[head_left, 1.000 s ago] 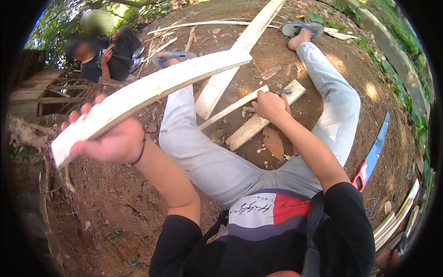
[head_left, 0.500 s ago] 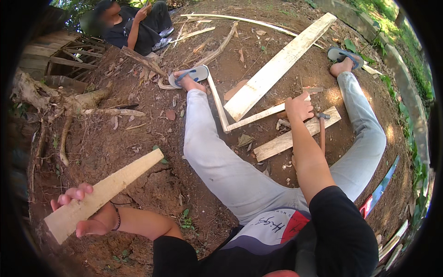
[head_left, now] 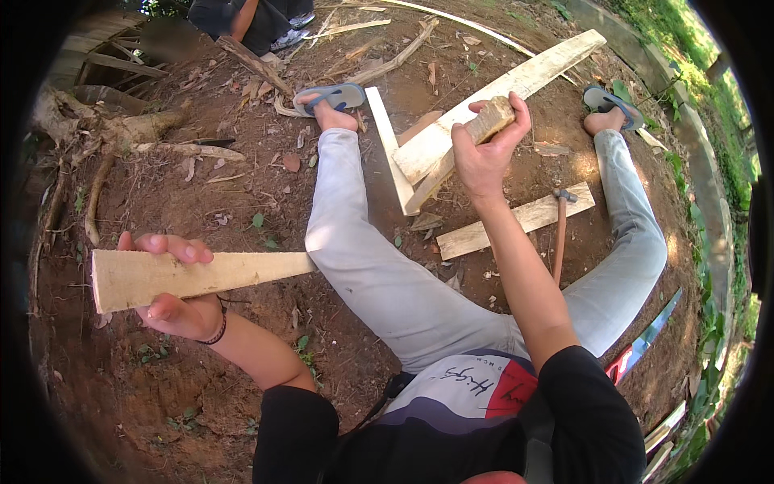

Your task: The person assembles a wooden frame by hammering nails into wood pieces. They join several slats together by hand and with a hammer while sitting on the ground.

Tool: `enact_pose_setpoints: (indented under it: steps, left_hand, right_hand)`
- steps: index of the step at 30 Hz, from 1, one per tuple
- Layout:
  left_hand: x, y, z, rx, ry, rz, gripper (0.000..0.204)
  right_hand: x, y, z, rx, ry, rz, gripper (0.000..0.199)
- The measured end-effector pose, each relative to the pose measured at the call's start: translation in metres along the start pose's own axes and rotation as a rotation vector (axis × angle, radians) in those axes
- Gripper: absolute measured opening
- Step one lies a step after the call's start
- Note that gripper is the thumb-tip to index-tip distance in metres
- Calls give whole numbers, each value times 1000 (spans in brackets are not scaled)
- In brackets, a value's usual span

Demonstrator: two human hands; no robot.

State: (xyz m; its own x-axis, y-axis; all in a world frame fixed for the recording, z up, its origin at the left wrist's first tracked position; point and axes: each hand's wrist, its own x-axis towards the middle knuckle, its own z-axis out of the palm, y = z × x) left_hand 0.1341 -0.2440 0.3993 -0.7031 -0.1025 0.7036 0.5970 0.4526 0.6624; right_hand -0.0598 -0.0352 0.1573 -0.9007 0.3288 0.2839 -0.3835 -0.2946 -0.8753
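My left hand (head_left: 184, 316) grips a pale wooden board (head_left: 218, 274) at its wide end, fingers over one edge and thumb at the other. The board's far end reaches my left knee. My right hand (head_left: 485, 165) is closed around the raised end of a wooden strip (head_left: 439, 177). That strip meets another strip (head_left: 389, 149) at a corner, making an L shape; the joint's fastening cannot be made out. Beneath the raised strip lies a long wide plank (head_left: 548, 64). A hammer (head_left: 561, 230) rests with its head over a short plank (head_left: 516, 222), near my right forearm.
A handsaw (head_left: 645, 335) with a blue blade and red handle lies beyond my right thigh. At the back left sits another person (head_left: 234, 20), partly cut off. Roots (head_left: 121, 129) stick out at left; a low concrete edge (head_left: 693, 121) runs along the right.
My right hand has lifted and tilted the strip's end upward. The board in my left hand has swung closer to level, its far end moving right to my knee. The view has shifted slightly.
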Motion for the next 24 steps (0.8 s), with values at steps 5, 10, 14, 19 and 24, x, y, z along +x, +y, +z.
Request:
enact_pose_setpoints:
  steps: [5,10,14,19,24]
  left_hand:
    - [3,33,10,-43,-5,69,88]
    - [1,58,16,-160,-105,-83,90]
    - [1,39,63,28,-281,-344,89]
    - [28,30,109,353,-699,-231,80]
    - [30,18,116,271,-740,-351,85]
  right_hand:
    - [22,-71,-2,346,-262,88,64]
    - [20,-100,-47,251,-589,110,50]
    - [35,-97,-59,204,-657,28,42]
    - [43,-104,-61,367,-738,166,46]
    - [47,-94,-51,403,-789,232,46]
